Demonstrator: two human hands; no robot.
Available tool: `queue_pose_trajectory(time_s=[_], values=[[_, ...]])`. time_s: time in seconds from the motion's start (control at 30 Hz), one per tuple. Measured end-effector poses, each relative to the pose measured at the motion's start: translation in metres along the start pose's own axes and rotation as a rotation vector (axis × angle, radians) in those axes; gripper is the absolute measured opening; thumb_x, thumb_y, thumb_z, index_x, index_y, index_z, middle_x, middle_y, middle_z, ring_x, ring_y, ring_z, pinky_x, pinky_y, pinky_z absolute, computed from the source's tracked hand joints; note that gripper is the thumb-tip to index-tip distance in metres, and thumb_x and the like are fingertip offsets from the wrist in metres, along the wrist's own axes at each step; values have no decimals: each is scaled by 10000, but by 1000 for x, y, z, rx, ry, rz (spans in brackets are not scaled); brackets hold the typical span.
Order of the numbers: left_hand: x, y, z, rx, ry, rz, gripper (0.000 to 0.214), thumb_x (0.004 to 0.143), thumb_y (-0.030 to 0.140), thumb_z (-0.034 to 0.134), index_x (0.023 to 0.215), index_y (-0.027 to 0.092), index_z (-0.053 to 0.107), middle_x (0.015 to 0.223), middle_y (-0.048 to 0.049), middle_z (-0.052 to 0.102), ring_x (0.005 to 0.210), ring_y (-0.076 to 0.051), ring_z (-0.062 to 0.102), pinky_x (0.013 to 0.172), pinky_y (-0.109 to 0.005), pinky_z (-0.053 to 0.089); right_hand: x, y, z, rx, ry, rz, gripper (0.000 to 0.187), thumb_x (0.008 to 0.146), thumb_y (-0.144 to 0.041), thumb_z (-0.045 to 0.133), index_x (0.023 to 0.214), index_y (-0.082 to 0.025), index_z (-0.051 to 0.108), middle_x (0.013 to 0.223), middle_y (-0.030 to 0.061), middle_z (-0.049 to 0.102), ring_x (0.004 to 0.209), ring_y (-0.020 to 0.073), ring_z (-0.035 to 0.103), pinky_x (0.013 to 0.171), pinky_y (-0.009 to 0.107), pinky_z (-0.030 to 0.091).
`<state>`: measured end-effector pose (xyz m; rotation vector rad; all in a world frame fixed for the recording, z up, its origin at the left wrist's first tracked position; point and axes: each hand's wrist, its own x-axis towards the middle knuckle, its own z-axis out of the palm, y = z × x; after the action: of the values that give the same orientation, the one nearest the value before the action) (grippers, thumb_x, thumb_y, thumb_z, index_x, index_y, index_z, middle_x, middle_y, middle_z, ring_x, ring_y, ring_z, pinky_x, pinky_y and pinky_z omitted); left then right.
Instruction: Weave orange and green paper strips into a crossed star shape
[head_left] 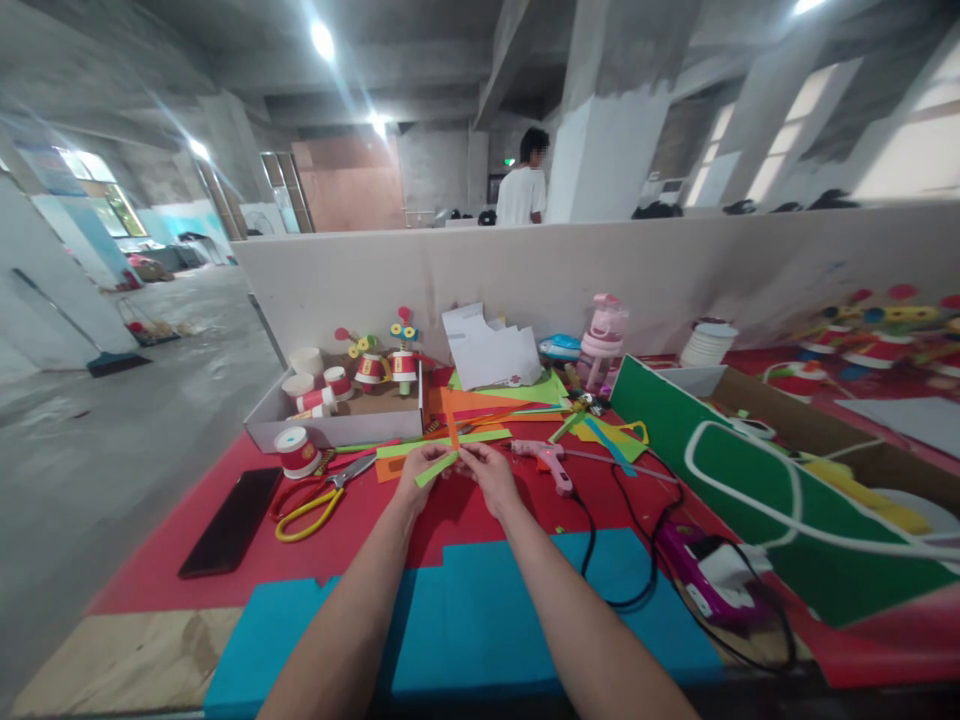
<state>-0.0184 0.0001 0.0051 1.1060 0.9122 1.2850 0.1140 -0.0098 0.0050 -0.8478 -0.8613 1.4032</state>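
A short, narrow light-green paper strip (436,468) is held slanted in the air. Its lower end is pinched in the left hand (417,474), and its upper end is gripped by the fingertips of the right hand (487,472). A thin orange paper strip (452,428) stands nearly upright between the two hands, its bottom end touching the green strip's upper end at those fingertips.

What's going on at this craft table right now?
A person's left hand and right hand pinch a short green paper strip between them above the red mat. Scissors lie to the left, a glue gun lies to the right, and a box of decorated cups sits behind.
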Motion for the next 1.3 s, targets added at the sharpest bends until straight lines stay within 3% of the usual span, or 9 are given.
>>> queue_pose_trajectory(time_s=[0.2,0.4,0.5,0.63,0.87,1.17,1.3], values=[[-3,-1,1,-41,-18,-1,364,586,371,808,813,105,709,582,-32,641,451,-82,485,477,-222,353,-1,-1,0,-74,73,-95,354,570,-433,787,787,-170,692,666,3,654,611,135,574,640,282,508],[-8,1,4,-60,-47,-35,383,592,311,805,899,113,692,729,-65,679,565,-109,556,522,-222,399,-3,-5,1,-57,139,-110,370,576,-451,778,790,-165,682,619,-6,637,599,139,570,633,278,490],[-9,4,7,-65,-22,-71,408,600,328,809,934,133,679,724,-54,676,564,-108,555,519,-217,393,-3,-3,2,-24,115,-111,349,566,-435,788,761,-169,674,648,-1,654,619,141,583,650,282,495],[-9,8,8,-41,-13,11,313,620,361,793,769,112,675,644,-43,638,530,-95,516,499,-216,367,-2,0,4,-11,56,-103,315,563,-405,799,728,-171,670,652,-6,651,616,131,579,654,278,503],[-7,9,4,21,20,34,310,618,371,788,740,113,668,577,-15,599,497,-87,486,492,-219,361,-2,-4,1,12,-26,31,366,552,-389,820,806,-160,690,677,-4,652,629,121,593,696,289,520],[-6,6,1,-6,-17,31,287,601,341,798,671,111,642,580,-24,603,502,-92,501,495,-223,367,-3,-2,0,-34,-17,-27,360,527,-427,825,727,-166,679,648,-8,641,606,123,574,662,286,514],[-5,4,1,-34,31,8,288,616,355,786,696,115,647,578,-21,594,489,-91,494,480,-224,359,-3,-2,1,-21,-8,-4,363,525,-419,825,739,-166,678,645,-11,633,608,121,572,676,291,522]])
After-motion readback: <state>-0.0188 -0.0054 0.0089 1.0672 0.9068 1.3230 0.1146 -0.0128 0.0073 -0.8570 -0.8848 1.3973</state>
